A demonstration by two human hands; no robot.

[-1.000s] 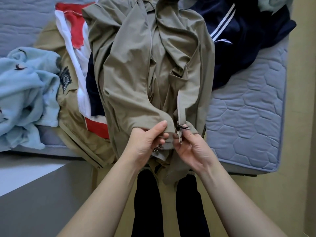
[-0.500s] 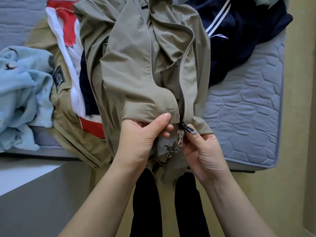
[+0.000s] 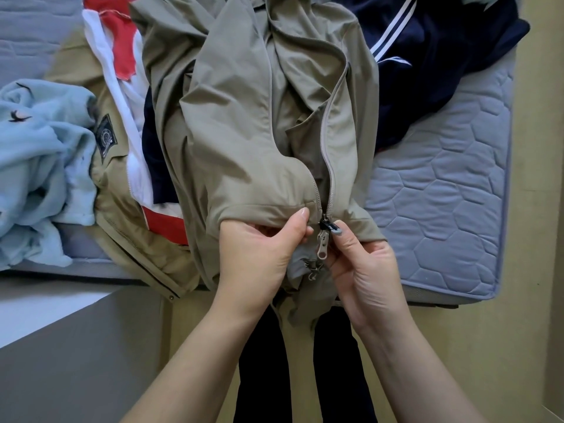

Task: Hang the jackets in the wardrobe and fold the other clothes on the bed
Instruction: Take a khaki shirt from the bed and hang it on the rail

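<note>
At far left a light blue garment [image 3: 36, 166] lies crumpled on the bed [image 3: 442, 209]. Beside it a tan jacket with a dark patch [image 3: 116, 190] and a red, white and navy top [image 3: 134, 123] lie partly under the khaki jacket [image 3: 244, 117], which spreads over the bed's middle, hem hanging off the near edge. The left hand [image 3: 256, 254] pinches that hem, thumb on top and fingers curled beneath, just beside the zipper slider [image 3: 325, 225]. The right hand [image 3: 366, 270] pinches the slider at the zipper's bottom end. Further right lies a navy garment with white stripes [image 3: 433, 56].
</note>
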